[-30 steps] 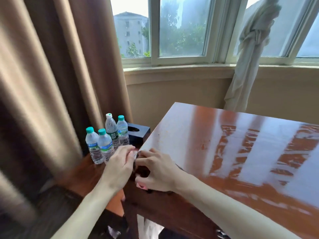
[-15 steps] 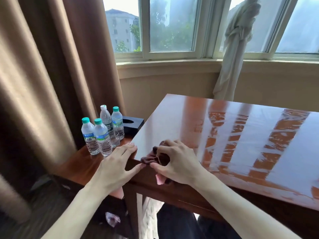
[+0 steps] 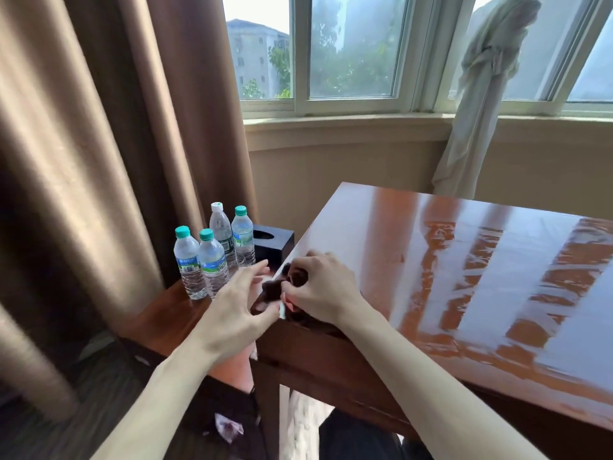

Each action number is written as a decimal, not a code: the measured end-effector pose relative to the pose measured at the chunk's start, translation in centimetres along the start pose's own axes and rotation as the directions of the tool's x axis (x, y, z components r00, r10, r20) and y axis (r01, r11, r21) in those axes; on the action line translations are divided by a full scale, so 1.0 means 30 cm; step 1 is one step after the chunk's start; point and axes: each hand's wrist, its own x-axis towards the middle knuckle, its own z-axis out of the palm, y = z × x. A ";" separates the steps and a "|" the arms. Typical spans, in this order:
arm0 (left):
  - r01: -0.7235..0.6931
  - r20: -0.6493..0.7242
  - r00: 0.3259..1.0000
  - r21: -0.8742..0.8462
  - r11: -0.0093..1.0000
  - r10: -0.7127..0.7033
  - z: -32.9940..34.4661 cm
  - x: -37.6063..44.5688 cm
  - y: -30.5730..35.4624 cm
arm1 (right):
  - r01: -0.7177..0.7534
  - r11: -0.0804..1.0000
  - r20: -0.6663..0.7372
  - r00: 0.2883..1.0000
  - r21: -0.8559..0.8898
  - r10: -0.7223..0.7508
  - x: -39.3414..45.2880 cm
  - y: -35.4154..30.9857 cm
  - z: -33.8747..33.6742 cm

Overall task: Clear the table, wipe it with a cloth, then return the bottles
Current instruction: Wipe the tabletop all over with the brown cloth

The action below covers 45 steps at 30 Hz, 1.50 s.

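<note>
Heavy brown curtains (image 3: 99,144) hang down the left side of the room, running to the floor beside a low side bench (image 3: 166,313) of reddish wood. On that low bench stand four water bottles (image 3: 212,250), upright and packed close together: three with teal caps and one, at the back, with a white cap. Just behind them, touching or nearly so, sits a dark tissue box (image 3: 273,242) with an oval slot in its top.

The left hand (image 3: 238,310) reaches in over the gap between the low bench and the bigger one, fingers spread and slightly bent, its fingertips at the near edge of the cloth (image 3: 282,288). Whether it actually pinches the fabric I cannot tell; the hand is a little blurred.

The cloth itself is a dark brown, crumpled wad lying at the left front corner of the glossy bench (image 3: 464,277). Part of it hangs over that corner. A small pale bit shows at its lower edge, between the two hands.

The right hand (image 3: 325,287) lies on top of the cloth, fingers curled down and gripping the bunched fabric against the corner of the bench, forearm stretched back across the polished top.

That top gleams, mirroring the window (image 3: 351,51) in long bright bands. Beyond it a pale sheer curtain (image 3: 481,94) is knotted and hangs by the window frame.
</note>
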 end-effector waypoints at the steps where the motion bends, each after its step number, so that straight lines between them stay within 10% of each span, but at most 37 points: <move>1: 0.015 -0.031 0.999 0.012 1.000 -0.015 0.000 0.002 -0.006 | -0.063 0.997 -0.035 0.998 -0.045 0.061 0.053 0.001 0.017; 8: 0.150 -0.174 0.975 0.056 0.987 -0.138 -0.020 0.041 -0.068 | 0.163 0.986 0.022 0.986 0.038 -0.164 0.058 -0.084 0.079; 13: 0.191 -0.207 0.963 0.079 0.978 -0.171 0.023 0.060 -0.038 | -0.079 0.995 -0.069 0.995 -0.057 0.075 0.203 0.012 0.054; 19: 0.120 -0.129 0.986 0.150 0.981 -0.101 0.147 0.122 0.059 | 0.107 0.993 0.029 0.994 0.053 -0.108 -0.123 0.069 -0.084; 25: 0.164 -0.116 0.984 0.282 0.945 -0.137 0.182 0.124 0.077 | -0.273 0.948 -0.158 0.956 -0.165 0.248 -0.092 0.322 -0.229; 30: 0.171 -0.098 0.984 0.288 0.942 -0.149 0.179 0.117 0.088 | -0.007 0.999 -0.018 1.000 -0.035 0.006 -0.324 0.161 -0.210; 36: 0.186 -0.041 0.982 0.330 0.926 -0.183 0.165 0.111 0.114 | -0.234 0.960 -0.137 0.967 -0.157 0.214 -0.136 0.226 -0.212; 41: 0.100 0.078 0.987 0.376 0.921 -0.140 0.187 0.172 0.107 | 0.061 0.998 0.069 0.996 -0.023 -0.060 -0.212 0.156 -0.197; 45: 0.016 0.126 0.990 0.356 0.934 -0.064 0.272 0.277 0.213 | -0.204 0.963 -0.113 0.976 -0.176 0.186 0.018 0.326 -0.209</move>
